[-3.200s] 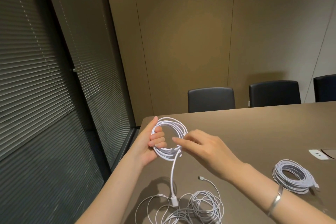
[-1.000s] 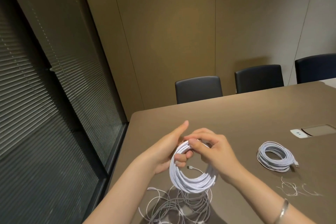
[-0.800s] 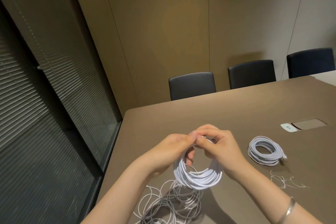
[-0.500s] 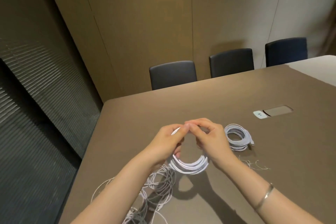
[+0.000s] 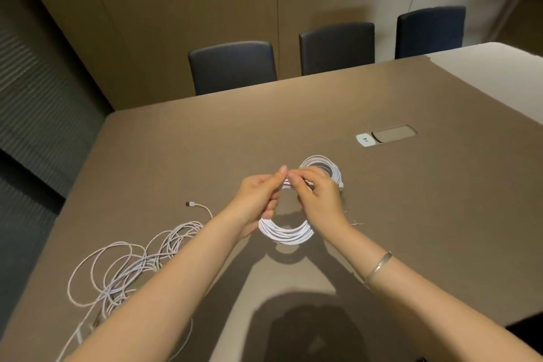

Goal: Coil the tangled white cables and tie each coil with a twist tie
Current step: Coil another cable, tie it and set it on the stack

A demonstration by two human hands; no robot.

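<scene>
L hand (image 5: 258, 200) & R hand (image 5: 316, 200) both pinch the top of a white coil (image 5: 286, 233), fingertips meeting; coil hangs between them, held up just above the table (image 5: 205, 141). Twist tie not discernible (too small, if there). A finished coil (image 5: 326, 166) lies flat just behind R hand. Tangled loose cable (image 5: 129, 267) sprawls to the left, near L forearm, plug end (image 5: 191, 204) pointing away.

A white coiled cable (image 5: 286, 233) is seen on the brown table (image 5: 205, 141); black chairs (image 5: 232, 66) behind it.
</scene>
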